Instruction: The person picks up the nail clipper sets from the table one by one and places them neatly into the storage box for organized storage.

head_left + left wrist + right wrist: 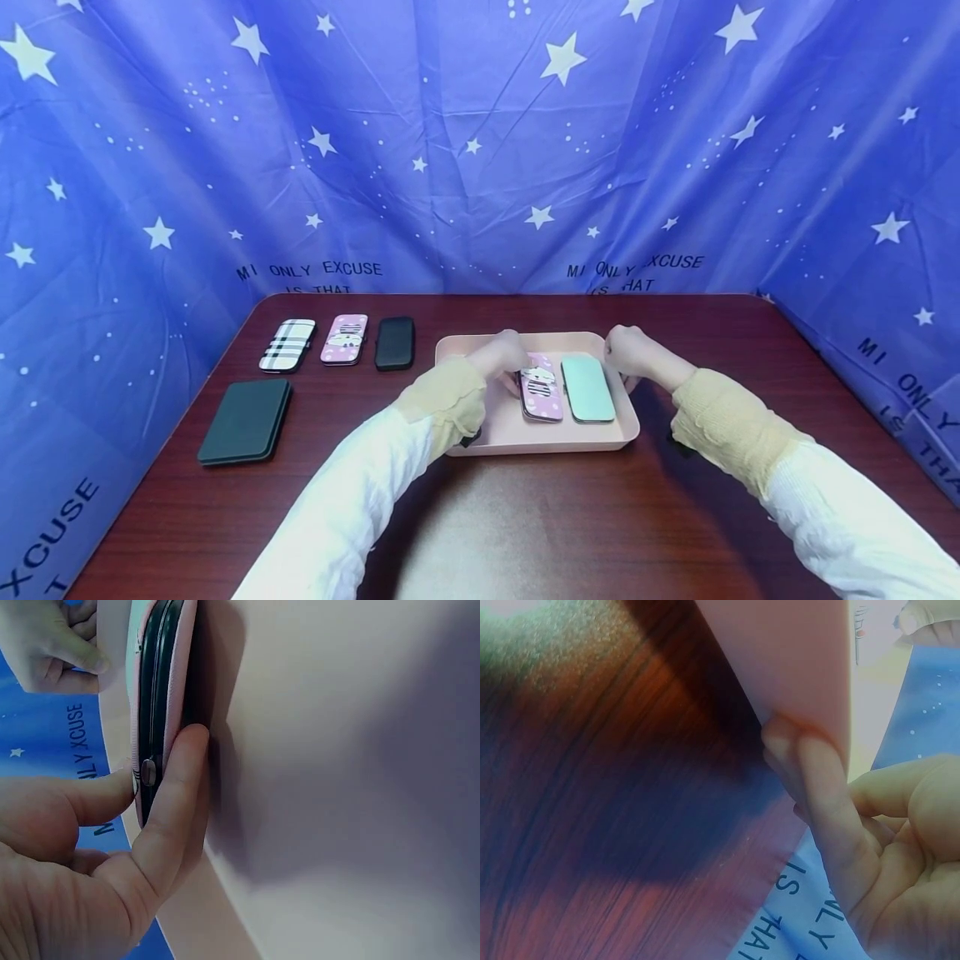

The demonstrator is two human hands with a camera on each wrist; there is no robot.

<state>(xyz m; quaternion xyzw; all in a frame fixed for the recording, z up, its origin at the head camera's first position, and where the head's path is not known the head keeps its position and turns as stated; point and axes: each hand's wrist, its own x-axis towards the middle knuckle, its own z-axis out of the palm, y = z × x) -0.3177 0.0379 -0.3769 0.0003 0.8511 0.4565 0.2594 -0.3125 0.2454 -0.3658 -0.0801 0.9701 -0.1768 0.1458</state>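
In the head view, a shallow pale-pink tray (555,447) holds a pink dotted clasp case (551,407) and, to its right, a mint-green case (588,390). My left hand (501,353) reaches over the tray and pinches the pink case by its left side. The left wrist view shows the thumb (109,799) and the fingers (176,795) on opposite faces of that case, close to its metal clasp (149,772). At the tray's right side, my right hand (633,350) grips the wall, fingers (829,776) along the outside in the right wrist view.
On the table's left side lie a plaid case (287,345), another pink case (345,339), a black case (394,342) and a larger dark-green flat case (243,421). A blue star-print curtain (480,192) hangs behind the dark red wooden table (555,525).
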